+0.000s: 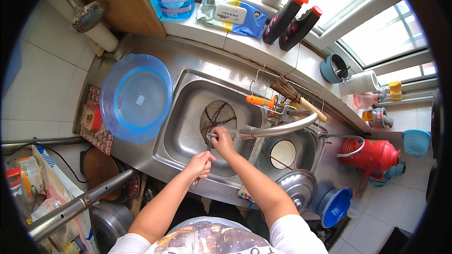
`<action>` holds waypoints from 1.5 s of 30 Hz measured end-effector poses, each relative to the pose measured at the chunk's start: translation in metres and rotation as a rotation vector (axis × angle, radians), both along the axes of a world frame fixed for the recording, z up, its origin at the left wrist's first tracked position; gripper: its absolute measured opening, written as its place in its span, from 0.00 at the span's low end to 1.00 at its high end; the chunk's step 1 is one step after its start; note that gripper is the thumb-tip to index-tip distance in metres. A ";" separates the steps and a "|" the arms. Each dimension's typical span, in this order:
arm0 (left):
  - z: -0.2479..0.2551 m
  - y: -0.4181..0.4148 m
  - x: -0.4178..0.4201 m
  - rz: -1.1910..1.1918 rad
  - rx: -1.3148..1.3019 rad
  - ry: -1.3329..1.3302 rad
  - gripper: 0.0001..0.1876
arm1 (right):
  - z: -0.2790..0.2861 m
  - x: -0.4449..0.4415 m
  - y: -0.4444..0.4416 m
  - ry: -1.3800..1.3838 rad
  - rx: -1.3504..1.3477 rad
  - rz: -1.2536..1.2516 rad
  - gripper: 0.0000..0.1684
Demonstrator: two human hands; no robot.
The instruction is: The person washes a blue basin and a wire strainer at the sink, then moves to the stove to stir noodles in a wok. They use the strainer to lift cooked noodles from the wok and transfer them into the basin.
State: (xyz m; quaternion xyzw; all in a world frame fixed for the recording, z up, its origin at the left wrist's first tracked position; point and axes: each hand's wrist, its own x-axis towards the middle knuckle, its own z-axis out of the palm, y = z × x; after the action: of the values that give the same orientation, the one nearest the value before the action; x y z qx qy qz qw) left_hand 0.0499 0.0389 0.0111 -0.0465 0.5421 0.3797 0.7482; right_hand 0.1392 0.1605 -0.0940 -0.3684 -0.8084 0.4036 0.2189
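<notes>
A round wire-mesh skimmer (219, 114) lies over the larger stainless steel sink basin (183, 113), its dark mesh head towards the far side. My left hand (200, 165) is closed around its handle near the basin's front edge; the handle's end shows below my fist. Farther up, at the joint of handle and mesh, my right hand (223, 140) pinches a grey scrubber (211, 136), perhaps steel wool, against the skimmer. The curved metal faucet (282, 128) has its spout just right of my right hand.
Left of the basin stands a translucent blue plastic basin (160, 77). The smaller sink (307, 148) holds a white round vessel (282, 153) and chopsticks. A metal lid (298, 187) leans at its front. Behind the faucet, a wire rack (259, 81) carries an orange-handled peeler (259, 101) and a brush (286, 88).
</notes>
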 end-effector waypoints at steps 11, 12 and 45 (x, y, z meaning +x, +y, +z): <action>-0.004 0.002 0.009 0.023 0.013 -0.004 0.18 | -0.010 0.000 -0.002 -0.278 -0.094 -0.127 0.11; -0.004 0.003 0.005 -0.044 -0.028 0.011 0.18 | -0.011 -0.008 -0.010 -0.057 -0.114 -0.134 0.11; -0.048 -0.025 0.018 -0.392 0.329 1.153 0.09 | 0.025 0.031 -0.003 0.113 0.244 0.160 0.16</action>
State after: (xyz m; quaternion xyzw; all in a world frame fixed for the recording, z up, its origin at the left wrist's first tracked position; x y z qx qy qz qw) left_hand 0.0677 0.0143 -0.0365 0.3816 0.7912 0.2780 0.3887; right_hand 0.1698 0.1579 -0.0693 -0.2503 -0.8645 0.3388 0.2742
